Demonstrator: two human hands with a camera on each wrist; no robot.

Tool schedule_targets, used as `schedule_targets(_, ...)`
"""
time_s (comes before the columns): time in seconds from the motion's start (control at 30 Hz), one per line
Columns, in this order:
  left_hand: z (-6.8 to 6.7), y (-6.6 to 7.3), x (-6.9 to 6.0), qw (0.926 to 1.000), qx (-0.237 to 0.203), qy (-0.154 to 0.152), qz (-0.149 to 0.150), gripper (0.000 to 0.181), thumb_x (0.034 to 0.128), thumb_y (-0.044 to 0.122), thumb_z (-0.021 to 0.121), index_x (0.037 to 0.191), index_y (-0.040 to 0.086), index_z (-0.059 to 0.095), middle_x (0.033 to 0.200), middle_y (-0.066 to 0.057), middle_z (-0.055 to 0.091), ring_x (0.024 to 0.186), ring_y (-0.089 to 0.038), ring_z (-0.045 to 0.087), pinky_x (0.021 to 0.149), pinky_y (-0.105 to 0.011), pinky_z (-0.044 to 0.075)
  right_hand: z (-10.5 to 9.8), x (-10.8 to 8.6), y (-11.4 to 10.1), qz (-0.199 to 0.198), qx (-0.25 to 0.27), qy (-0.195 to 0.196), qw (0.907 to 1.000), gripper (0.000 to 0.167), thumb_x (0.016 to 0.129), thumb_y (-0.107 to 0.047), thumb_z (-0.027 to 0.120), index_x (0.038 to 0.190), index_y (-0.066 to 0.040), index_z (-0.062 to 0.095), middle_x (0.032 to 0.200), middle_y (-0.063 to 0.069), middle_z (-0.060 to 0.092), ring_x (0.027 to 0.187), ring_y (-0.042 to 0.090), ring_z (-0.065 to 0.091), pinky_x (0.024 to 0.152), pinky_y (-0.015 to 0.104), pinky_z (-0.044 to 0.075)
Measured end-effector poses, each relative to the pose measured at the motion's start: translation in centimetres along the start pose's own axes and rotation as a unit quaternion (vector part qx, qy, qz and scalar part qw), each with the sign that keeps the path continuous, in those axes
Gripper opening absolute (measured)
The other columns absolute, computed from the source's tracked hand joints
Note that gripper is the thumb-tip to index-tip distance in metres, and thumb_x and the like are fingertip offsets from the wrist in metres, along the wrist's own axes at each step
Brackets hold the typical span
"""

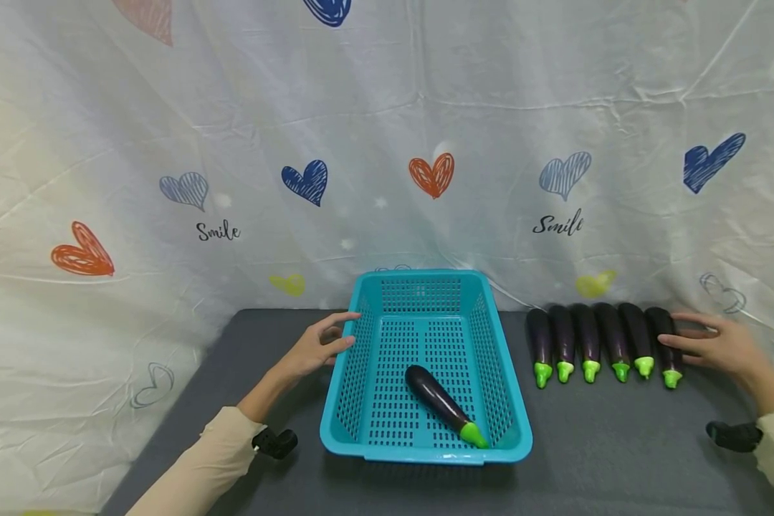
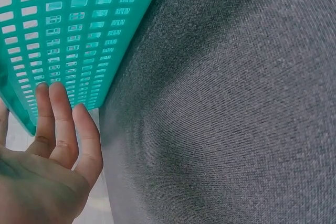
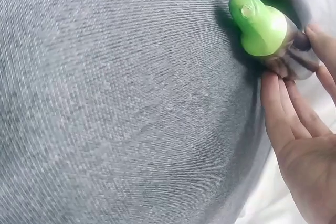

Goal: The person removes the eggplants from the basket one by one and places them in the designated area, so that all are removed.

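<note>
My left hand (image 1: 316, 347) is at the left side of a blue-green plastic basket (image 1: 519, 430), with two fingertips at its rim. In the left wrist view its other fingers (image 2: 62, 114) extend loosely along the outside of the perforated wall. One dark purple eggplant (image 1: 440, 398) with a green stem lies slanted inside the basket. On the right, my right hand (image 1: 722, 344) touches the rightmost eggplant (image 1: 669, 351) of a row, its fingers fairly straight. The right wrist view shows fingertips against that eggplant's dark body, near its green cap (image 3: 262, 27).
Several more eggplants (image 1: 580, 340) lie side by side to the right of the basket, green ends toward me. They rest on a dark grey cloth-covered table (image 1: 587, 459). A pale curtain (image 1: 374, 115) printed with hearts hangs behind the table.
</note>
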State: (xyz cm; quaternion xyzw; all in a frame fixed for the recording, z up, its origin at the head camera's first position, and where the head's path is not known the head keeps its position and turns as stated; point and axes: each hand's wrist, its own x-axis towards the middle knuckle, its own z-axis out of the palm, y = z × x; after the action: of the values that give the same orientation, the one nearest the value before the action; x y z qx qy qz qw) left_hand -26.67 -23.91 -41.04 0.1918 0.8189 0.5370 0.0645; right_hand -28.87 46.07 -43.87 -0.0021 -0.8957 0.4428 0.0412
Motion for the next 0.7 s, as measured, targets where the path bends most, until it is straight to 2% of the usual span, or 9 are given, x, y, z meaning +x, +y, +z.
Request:
schedule_targets(0.2, 0.03, -0.11, 0.05, 1.0, 0.002, 0.001, 0.0, 0.051, 0.1048, 0.025, 0.062, 0.154, 0.022, 0.047, 0.113, -0.014, 0.058, 0.094, -0.029, 0.054, 0.08, -0.045, 0.055, 0.13, -0.18, -0.22, -0.004, -0.003, 0.001, 1.0, 0.084, 0.094, -0.03, 0.078, 0.148, 0.017, 0.035, 0.139, 0.052, 0.029, 0.083, -0.021, 0.041, 0.066, 0.031, 0.059)
schedule_targets(0.4, 0.03, -0.17, 0.04, 1.0, -0.002, -0.001, 0.008, 0.052, 0.1049, 0.023, 0.062, 0.154, 0.02, 0.046, 0.113, -0.016, 0.06, 0.095, -0.028, 0.056, 0.08, -0.047, 0.055, 0.12, -0.04, 0.11, 0.0, -0.023, 0.009, 0.9997, 0.086, 0.094, -0.033, 0.077, 0.147, 0.019, 0.033, 0.136, 0.053, 0.032, 0.086, -0.012, 0.045, 0.066, 0.031, 0.059)
schedule_targets(0.53, 0.04, -0.08, 0.01, 1.0, -0.004, -0.002, 0.008, 0.052, 0.1048, 0.023, 0.062, 0.154, 0.021, 0.046, 0.118, -0.015, 0.061, 0.102, -0.029, 0.058, 0.083, -0.048, 0.055, 0.08, 0.06, 0.49, -0.014, -0.022, 0.027, 0.9993, 0.078, 0.095, -0.03, 0.076, 0.143, 0.019, 0.039, 0.134, 0.052, 0.037, 0.08, -0.015, 0.047, 0.063, 0.029, 0.059)
schedule_targets(0.57, 0.03, -0.06, 0.01, 1.0, -0.005, -0.003, 0.008, 0.052, 0.1049, 0.023, 0.062, 0.154, 0.021, 0.046, 0.118, -0.016, 0.06, 0.101, -0.03, 0.057, 0.083, -0.048, 0.055, 0.04, 0.09, 0.51, -0.02, -0.024, 0.033, 0.999, 0.076, 0.095, -0.03, 0.076, 0.141, 0.018, 0.041, 0.13, 0.047, 0.046, 0.078, -0.016, 0.048, 0.062, 0.028, 0.058)
schedule_targets(0.63, 0.03, -0.03, 0.01, 0.9999, -0.006, -0.003, 0.008, 0.052, 0.1049, 0.024, 0.062, 0.154, 0.022, 0.046, 0.118, -0.015, 0.06, 0.101, -0.03, 0.057, 0.083, -0.048, 0.055, -0.11, 0.08, 0.35, -0.031, -0.023, 0.05, 0.998, 0.072, 0.094, -0.031, 0.078, 0.138, 0.016, 0.046, 0.117, 0.023, 0.064, 0.077, -0.015, 0.052, 0.061, 0.025, 0.057)
schedule_targets(0.7, 0.0, -0.03, 0.0, 0.9999, -0.005, -0.004, 0.008, 0.052, 0.105, 0.024, 0.062, 0.154, 0.022, 0.046, 0.116, -0.016, 0.06, 0.099, -0.03, 0.056, 0.082, -0.047, 0.055, -0.29, 0.05, -0.07, -0.048, -0.019, 0.062, 0.9967, 0.068, 0.094, -0.03, 0.078, 0.136, 0.016, 0.049, 0.107, -0.008, 0.064, 0.077, -0.014, 0.055, 0.06, 0.023, 0.056)
